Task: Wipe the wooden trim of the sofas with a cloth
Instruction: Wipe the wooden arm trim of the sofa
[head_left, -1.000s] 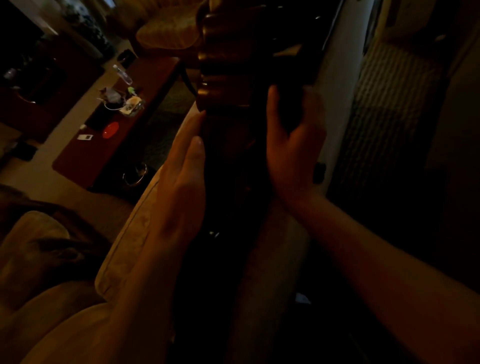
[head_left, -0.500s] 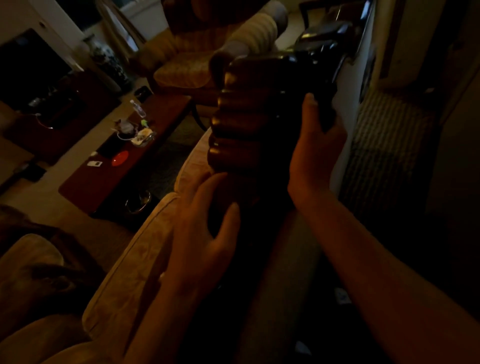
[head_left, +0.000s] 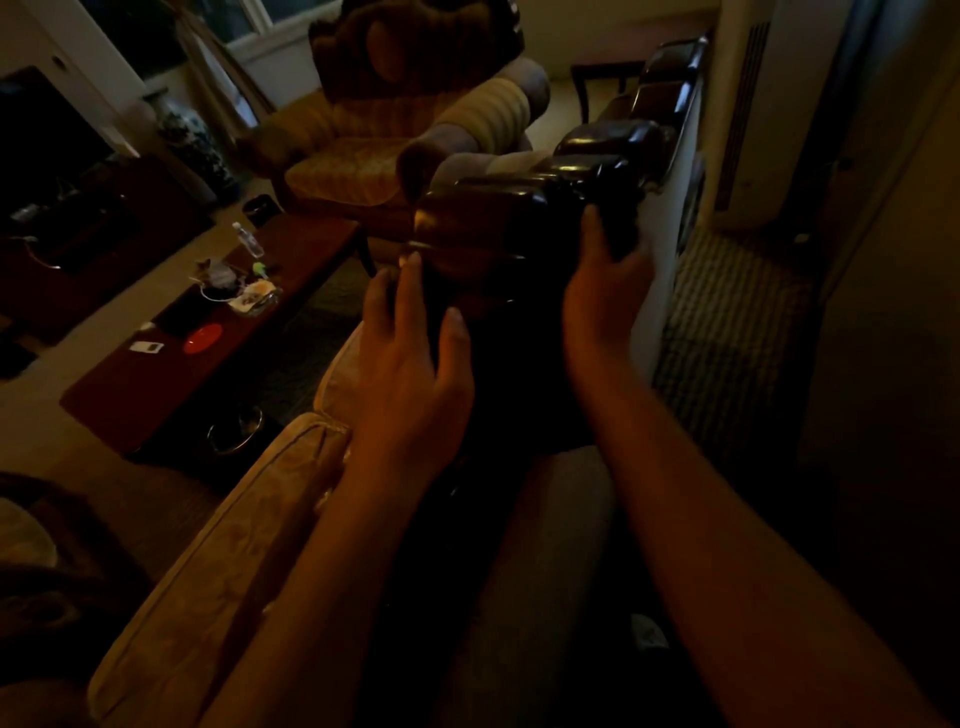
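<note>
Hands first: my left hand (head_left: 410, 358) lies with fingers loosely spread against the near side of the dark carved wooden trim (head_left: 519, 218), fingertips touching the wood, gripping nothing I can make out. My right hand (head_left: 602, 291) curls around the trim's far side, fingers wrapped over something dark; whether that is the cloth I cannot tell. That trim runs along the sofa back (head_left: 218, 587) between my forearms.

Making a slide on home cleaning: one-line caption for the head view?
In a dim living room, left hand and right hand flank the sofa's carved wooden trim.
</note>
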